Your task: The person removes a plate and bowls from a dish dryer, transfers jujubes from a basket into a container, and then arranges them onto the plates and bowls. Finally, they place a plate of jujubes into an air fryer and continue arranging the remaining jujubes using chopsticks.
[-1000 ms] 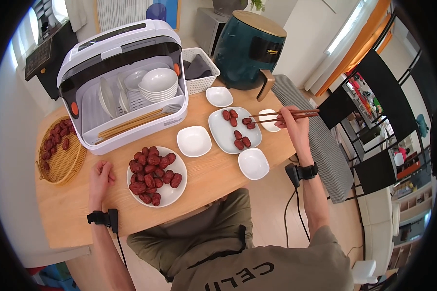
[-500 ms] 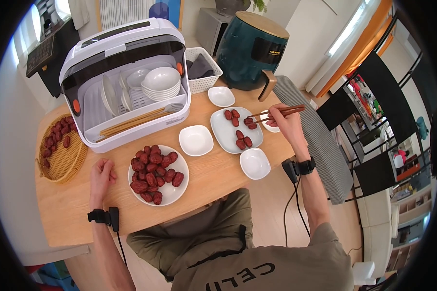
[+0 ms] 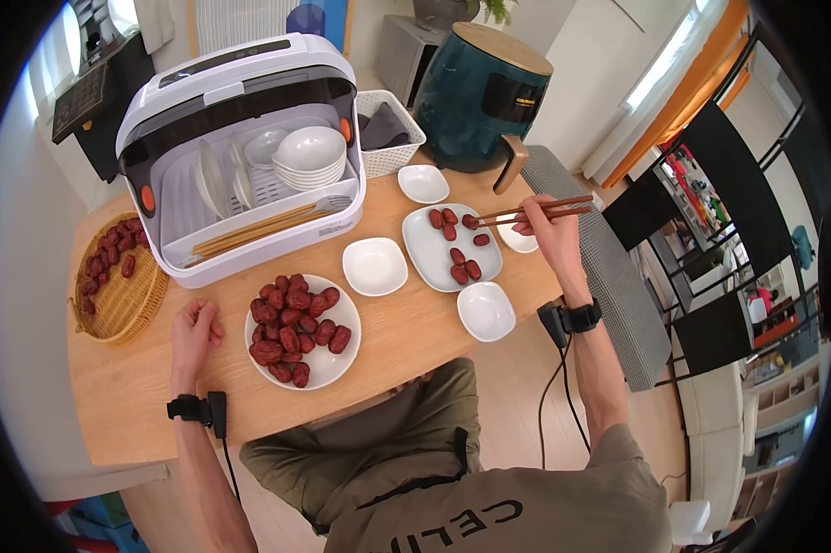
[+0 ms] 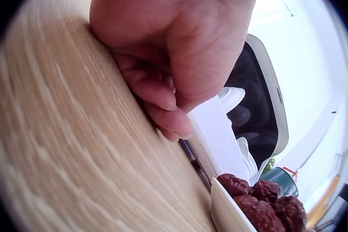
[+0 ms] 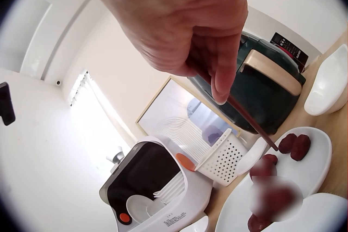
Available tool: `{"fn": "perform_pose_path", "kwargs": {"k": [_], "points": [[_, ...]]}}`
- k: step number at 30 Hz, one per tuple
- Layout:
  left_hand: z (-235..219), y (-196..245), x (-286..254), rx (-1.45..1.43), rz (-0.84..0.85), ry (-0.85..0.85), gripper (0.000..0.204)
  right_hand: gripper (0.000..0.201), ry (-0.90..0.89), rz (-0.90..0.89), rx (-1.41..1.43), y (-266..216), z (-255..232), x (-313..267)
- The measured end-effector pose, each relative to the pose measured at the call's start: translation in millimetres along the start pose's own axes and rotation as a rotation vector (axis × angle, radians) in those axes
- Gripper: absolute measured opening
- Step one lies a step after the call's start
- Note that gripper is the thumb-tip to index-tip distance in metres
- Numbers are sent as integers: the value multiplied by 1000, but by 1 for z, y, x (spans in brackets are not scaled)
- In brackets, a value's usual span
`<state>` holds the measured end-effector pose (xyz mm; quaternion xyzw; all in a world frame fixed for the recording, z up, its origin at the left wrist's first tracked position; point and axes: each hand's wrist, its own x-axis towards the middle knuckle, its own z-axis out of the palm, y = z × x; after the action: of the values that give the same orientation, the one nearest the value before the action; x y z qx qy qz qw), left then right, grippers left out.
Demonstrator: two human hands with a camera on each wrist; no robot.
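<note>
Gripping chopsticks (image 3: pixel 572 201), R hand (image 3: pixel 555 241) is nr plate (image 3: pixel 425 249) w/ dates (image 3: pixel 458 256).

Left hand (image 3: pixel 195 337) loosely curled, right hand (image 3: pixel 552 238) pinched

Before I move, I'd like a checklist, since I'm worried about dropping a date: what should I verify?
1. Right hand holding the chopsticks: ok.
2. Chopstick tips at a date on the oblong plate: ok.
3. That date pinched firmly: cannot tell; the tips look too small in the head view.
4. Left hand off the round plate: ok, it rests on the table with a gap between.
5. Square dish between the two plates empty: ok.
6. Dish by the right hand empty: cannot tell, as the hand covers part of it.
</note>
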<state>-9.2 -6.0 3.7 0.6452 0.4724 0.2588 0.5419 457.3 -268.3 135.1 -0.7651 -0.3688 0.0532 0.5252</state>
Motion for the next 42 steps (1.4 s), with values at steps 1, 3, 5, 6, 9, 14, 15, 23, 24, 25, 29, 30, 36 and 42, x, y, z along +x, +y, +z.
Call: {"fn": "perform_pose_path", "kwargs": {"k": [1,3,5,6,9,14,15,23,24,25,29,30,36,42], "points": [[0,-1,1,-9,4,-4,21,23,1,0,-9,-2,-1,-1],[0,-4,3,-9,8,-7,21,24,1,-10,-8,-1,-4,1],[-1,-3,2,-7,12,-4,21,24,-4,-22,-3,0,-5,3],[0,0,0,-7,4,0,21,25,-37,-36,-52,1,-7,3],[1,2,0,-6,2,0,21,25,-102,-82,-123,4,-6,4],[1,-1,1,-11,11,-6,21,25,-173,-184,-207,12,0,7],[1,-1,1,-10,10,-5,21,24,-210,-223,-242,14,2,9],[1,2,-1,5,-12,-2,21,22,-214,-263,-234,13,8,8],[0,1,0,6,-7,-6,21,21,-156,-253,-226,10,5,8],[0,0,0,7,-2,-9,21,21,-99,-242,-218,8,1,8],[2,3,-2,-1,-12,-11,21,21,-4,-223,-296,-1,-28,15],[2,3,-1,-2,-10,-10,21,21,33,-187,-303,-3,-34,16],[1,3,0,14,-3,-3,21,22,63,-99,-284,16,-46,16],[0,1,-2,14,9,12,22,22,23,-127,10,-8,-27,-1]]}}
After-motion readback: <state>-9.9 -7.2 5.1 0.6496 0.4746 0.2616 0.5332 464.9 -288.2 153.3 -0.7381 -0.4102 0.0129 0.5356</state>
